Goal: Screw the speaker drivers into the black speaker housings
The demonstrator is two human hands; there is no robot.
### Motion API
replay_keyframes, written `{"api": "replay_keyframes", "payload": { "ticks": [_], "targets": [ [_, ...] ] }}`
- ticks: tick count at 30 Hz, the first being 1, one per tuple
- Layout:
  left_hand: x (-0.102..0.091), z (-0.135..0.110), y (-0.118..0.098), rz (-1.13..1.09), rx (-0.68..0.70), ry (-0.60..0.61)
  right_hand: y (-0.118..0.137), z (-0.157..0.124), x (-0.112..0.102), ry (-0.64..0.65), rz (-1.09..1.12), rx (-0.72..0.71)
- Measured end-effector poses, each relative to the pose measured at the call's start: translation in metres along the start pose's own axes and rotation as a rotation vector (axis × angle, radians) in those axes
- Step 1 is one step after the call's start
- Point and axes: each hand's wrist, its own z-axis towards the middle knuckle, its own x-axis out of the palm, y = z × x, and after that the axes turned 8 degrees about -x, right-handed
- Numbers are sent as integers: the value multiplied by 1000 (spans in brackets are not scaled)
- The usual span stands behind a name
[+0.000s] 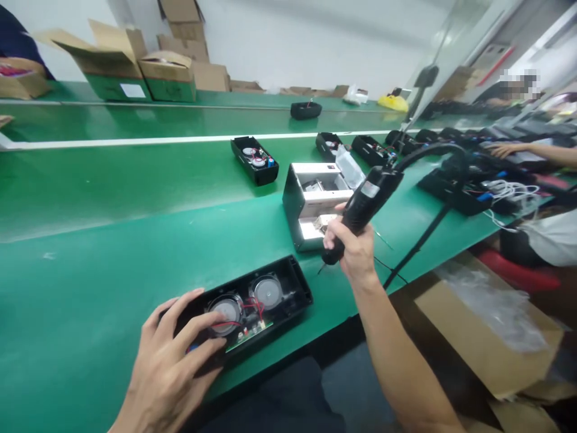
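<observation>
Bracing open speaker housing (265, 300) at near edge of green bench (90, 252) with left hand (175, 361): fingers spread, tips on rim and left driver cone, likely to stop the shell sliding. Lies open side up, exposing two drivers, red wires and circuit board. Gripping electric screwdriver (367, 198) in right hand (354, 246), fingers wrapped tight round the barrel, bit end down, held just right of the housing, apart from it. Just beyond, within easy reach: parts box (311, 204). Further housings (255, 159) along the bench; co-worker's hand (505, 149) far right.
</observation>
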Motion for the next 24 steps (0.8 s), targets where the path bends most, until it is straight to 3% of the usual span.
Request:
{"api": "replay_keyframes", "payload": {
  "ticks": [5,8,15,22,24],
  "targets": [
    [6,6,13,96,90,7,38,20,-5,-247,-130,-254],
    [10,15,15,115,99,-2,47,35,-1,-266,-269,-307],
    [11,26,4,55,40,-7,50,38,8,-23,-357,-151],
    [12,36,-18,-7,-138,2,95,-27,38,133,75,-117],
    [11,38,-20,-21,-170,18,100,-47,46,224,99,-132]
  ]
}}
